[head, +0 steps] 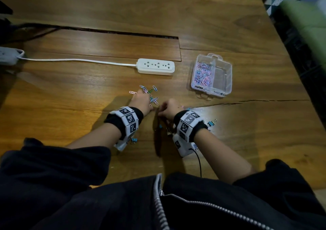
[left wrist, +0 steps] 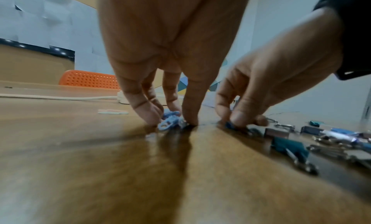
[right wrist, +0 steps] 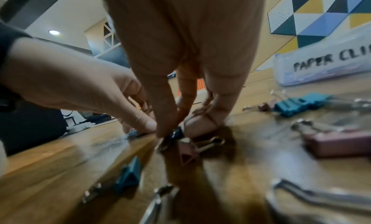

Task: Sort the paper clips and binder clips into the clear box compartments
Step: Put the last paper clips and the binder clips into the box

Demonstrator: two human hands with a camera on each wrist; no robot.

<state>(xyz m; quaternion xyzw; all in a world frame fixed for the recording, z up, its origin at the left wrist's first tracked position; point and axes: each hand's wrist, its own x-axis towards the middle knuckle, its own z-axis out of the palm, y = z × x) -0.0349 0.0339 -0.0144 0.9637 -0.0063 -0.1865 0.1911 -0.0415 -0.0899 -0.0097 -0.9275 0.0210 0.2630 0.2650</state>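
Paper clips (left wrist: pixel 169 122) are pinched by the left hand (head: pixel 141 101), a binder clip (right wrist: pixel 174 134) by the right hand (head: pixel 170 109); next, carrying both to the box (head: pixel 227 74).

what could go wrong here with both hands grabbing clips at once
The left hand gathers several paper clips at once; some could slip out on the way to the clear box. The right hand pinches a dark binder clip lying against a pink binder clip, which may get dragged. The two hands work very close together and could bump.
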